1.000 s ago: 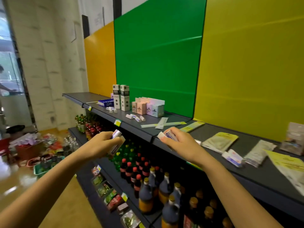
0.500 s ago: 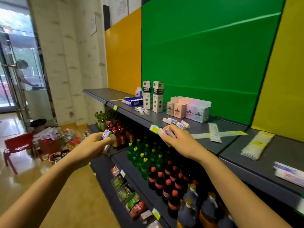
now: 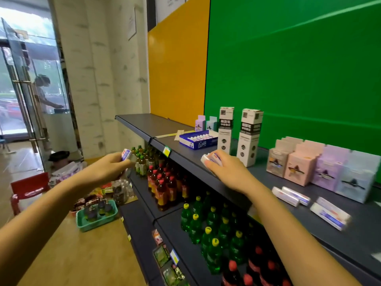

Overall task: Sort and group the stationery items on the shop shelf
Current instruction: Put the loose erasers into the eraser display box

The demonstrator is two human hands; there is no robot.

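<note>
My left hand (image 3: 109, 169) hangs in the air left of the dark grey top shelf (image 3: 156, 125), holding a small white and purple eraser pack (image 3: 126, 154). My right hand (image 3: 228, 172) rests at the shelf's front edge, fingers closed over a few white eraser packs (image 3: 208, 158). Just beyond it stand two tall white boxes (image 3: 225, 130) and an open blue tray of erasers (image 3: 199, 139). To the right are pastel card boxes (image 3: 321, 168) and loose white eraser packs (image 3: 290, 195) lying flat.
Bottles of red, green and brown drinks (image 3: 208, 221) fill the shelves below. On the floor at left sit a teal basket (image 3: 97, 217), snack packets and a red chair (image 3: 28, 187). A person stands behind the glass door (image 3: 44, 93) at far left.
I have moved left along the shelf; both hands, still holding their eraser packs, now sit near the tall white boxes and blue tray, and the right hand has come down onto the shelf edge.
</note>
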